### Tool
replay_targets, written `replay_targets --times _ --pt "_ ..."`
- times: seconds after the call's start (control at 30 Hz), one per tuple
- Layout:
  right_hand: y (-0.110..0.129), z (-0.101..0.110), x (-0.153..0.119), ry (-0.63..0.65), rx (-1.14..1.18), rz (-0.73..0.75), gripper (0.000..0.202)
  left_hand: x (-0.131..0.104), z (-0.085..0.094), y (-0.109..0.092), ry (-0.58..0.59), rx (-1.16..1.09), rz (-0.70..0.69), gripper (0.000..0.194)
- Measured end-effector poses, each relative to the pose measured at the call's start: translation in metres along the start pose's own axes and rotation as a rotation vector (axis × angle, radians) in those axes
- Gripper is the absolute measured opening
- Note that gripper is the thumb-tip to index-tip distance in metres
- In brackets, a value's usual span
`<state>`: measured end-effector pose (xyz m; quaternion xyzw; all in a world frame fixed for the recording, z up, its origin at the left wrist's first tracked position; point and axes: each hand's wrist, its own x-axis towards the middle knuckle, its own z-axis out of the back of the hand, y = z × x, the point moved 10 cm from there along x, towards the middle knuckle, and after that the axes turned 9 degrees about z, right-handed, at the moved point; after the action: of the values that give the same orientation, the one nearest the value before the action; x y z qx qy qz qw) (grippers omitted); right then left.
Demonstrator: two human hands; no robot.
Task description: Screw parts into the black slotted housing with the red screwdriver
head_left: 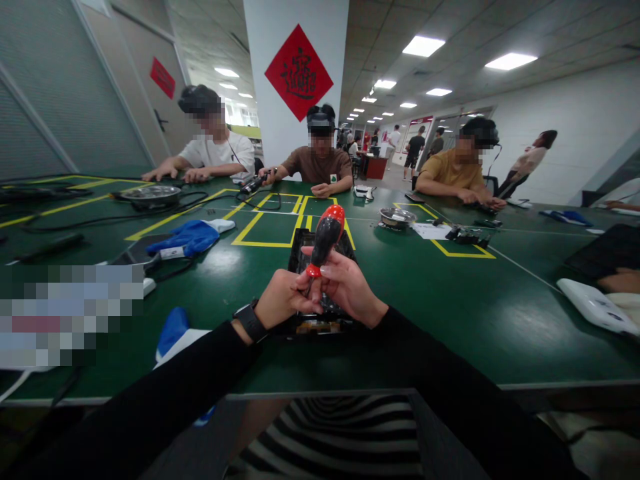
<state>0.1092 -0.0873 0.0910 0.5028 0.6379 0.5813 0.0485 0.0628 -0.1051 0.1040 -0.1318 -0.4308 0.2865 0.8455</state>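
Observation:
A screwdriver [327, 239] with a black and red handle stands tilted, handle up, over a black open casing [300, 243] on the green table. My right hand [353, 287] is closed around the lower end of the handle, its thumb near the red collar. My left hand [284, 295], with a dark watch on the wrist, is closed with its fingers bunched just below that collar. The fingers of both hands hide the shaft and the tip. Some parts show inside the casing, most of which lies behind my hands.
Blue-and-white gloves [193, 237] lie on the table [430, 320] to the left, near cables. A metal bowl [397, 217] and a white paper [431, 231] are on the right. A white device [595, 307] sits at the far right. Several people sit across the table.

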Motion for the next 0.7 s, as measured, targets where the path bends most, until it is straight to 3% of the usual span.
replay_targets --times 0.43,0.7 --pt "-0.0026 0.0056 -0.0002 -0.056 -0.089 0.010 0.029 0.0002 -0.0020 0.0013 0.024 -0.004 0.011 0.050" --pt "0.0007 0.0042 0.0004 -0.056 -0.064 0.033 0.036 0.0005 -0.0004 -0.0002 0.016 -0.032 0.010 0.054"
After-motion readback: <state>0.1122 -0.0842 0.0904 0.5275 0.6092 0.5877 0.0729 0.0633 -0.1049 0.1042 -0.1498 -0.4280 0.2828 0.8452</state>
